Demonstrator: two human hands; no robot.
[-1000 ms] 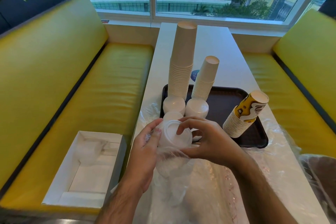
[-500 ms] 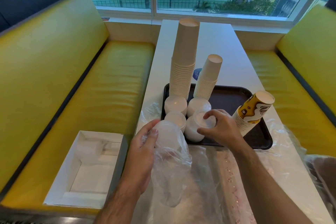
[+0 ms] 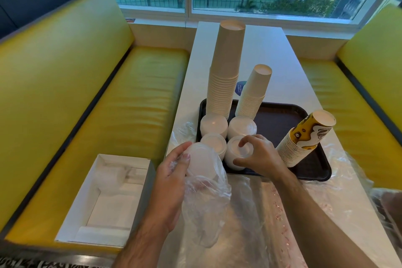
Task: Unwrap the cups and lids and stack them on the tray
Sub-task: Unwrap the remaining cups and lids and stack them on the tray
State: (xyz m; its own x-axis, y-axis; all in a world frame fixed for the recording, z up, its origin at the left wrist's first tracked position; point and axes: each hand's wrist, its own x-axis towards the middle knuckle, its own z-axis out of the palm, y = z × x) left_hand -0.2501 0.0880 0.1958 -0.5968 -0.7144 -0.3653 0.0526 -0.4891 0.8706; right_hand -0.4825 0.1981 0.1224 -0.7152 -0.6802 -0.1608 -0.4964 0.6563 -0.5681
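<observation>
A dark tray (image 3: pixel 280 115) on the white table carries a tall stack of plain paper cups (image 3: pixel 226 72), a shorter cup stack (image 3: pixel 254 93), a leaning stack of yellow printed cups (image 3: pixel 304 139) and several low stacks of white lids (image 3: pixel 214 123). My left hand (image 3: pixel 171 183) grips a clear plastic sleeve of lids (image 3: pixel 202 172) just in front of the tray. Over the near right lid stack (image 3: pixel 235 152), my right hand (image 3: pixel 258 154) has thumb and fingers curled around its top lids.
Loose clear plastic wrap (image 3: pixel 339 167) lies over the near table and around the tray. An open white cardboard box (image 3: pixel 104 200) sits on the yellow bench at my left. Another yellow bench (image 3: pixel 359 98) runs along the right; a window is behind.
My right hand carried lids from the sleeve to the tray's near right lid stack and now rests over it. My left hand kept hold of the sleeve.
</observation>
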